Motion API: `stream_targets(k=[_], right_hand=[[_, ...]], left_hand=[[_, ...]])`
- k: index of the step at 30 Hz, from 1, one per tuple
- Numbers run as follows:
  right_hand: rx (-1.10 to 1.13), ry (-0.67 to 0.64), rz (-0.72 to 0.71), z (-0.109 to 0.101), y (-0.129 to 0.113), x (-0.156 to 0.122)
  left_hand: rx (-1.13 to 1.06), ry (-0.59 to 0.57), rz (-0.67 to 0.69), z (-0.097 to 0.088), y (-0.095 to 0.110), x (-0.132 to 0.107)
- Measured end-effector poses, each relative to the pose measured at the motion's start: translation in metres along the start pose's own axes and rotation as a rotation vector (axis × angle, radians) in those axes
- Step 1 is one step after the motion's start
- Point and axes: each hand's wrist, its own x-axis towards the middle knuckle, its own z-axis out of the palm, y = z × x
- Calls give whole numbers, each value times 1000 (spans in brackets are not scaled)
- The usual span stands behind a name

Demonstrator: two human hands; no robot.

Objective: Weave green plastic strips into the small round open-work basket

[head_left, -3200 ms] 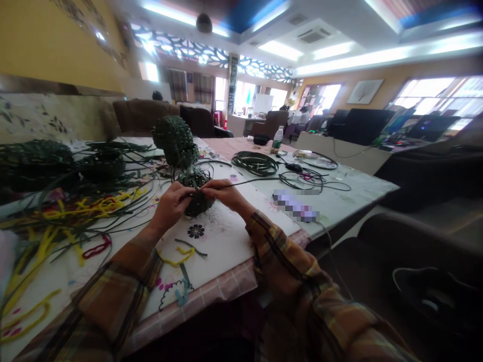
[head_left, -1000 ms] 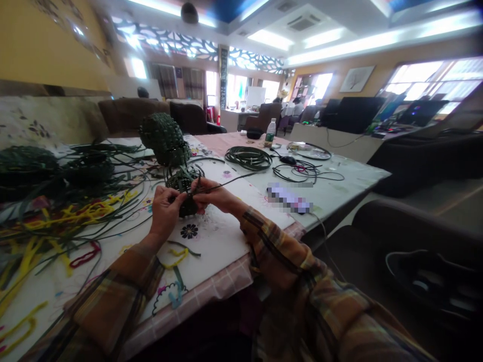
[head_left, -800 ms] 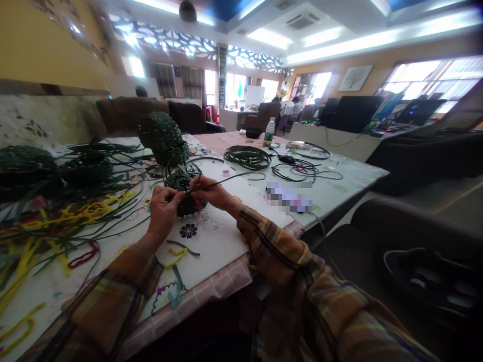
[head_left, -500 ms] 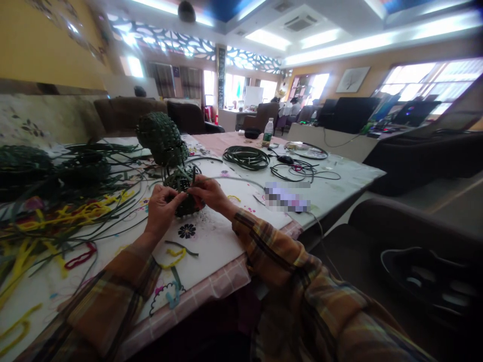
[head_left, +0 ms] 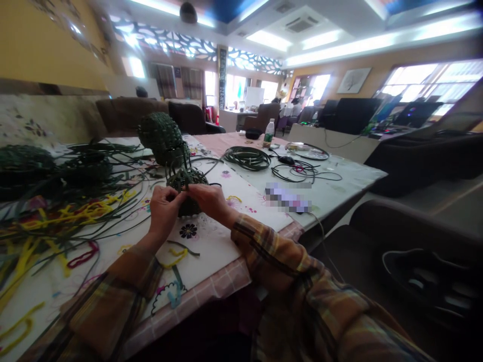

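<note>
A small dark green woven basket point(head_left: 193, 177) stands on the table in front of me, loose strip ends rising from its top. My left hand point(head_left: 164, 208) is closed at its near left side, thumb and fingers pinched on the weave. Right beside it, my right hand point(head_left: 209, 201) pinches a green strip at the basket's near edge, fingertips almost meeting the left ones. The fingers hide the exact spot being gripped. Just behind stands a larger woven green piece point(head_left: 160, 138), rounded and leaning.
Loose green strips and yellow fuzzy pipe cleaners point(head_left: 94, 211) cover the left side. Beyond lie a coil of green strip point(head_left: 247, 158), a water bottle point(head_left: 268, 133) and a black mouse point(head_left: 286, 160). A blurred-out object with a cable point(head_left: 289, 197) lies right; an office chair point(head_left: 407, 226) stands beside the table.
My right hand has turned palm-down and lowered over the basket's near edge. The long strip that stretched right from it no longer shows there. My left hand has barely moved.
</note>
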Motion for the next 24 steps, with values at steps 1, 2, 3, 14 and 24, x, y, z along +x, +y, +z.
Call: stream_targets(k=[1, 2, 3, 14, 24], right_hand=[[-143, 9, 0, -5, 0, 1], [-268, 16, 7, -9, 0, 1], [-373, 17, 12, -13, 0, 0], [-625, -114, -19, -12, -19, -16], [-453, -47, 212, -11, -9, -21]], left_hand=[[4, -29, 13, -1, 1, 0], [1, -57, 19, -3, 1, 0], [-9, -79, 18, -4, 2, 1], [-9, -34, -72, -5, -8, -1], [-28, 26, 15, -4, -12, -7]])
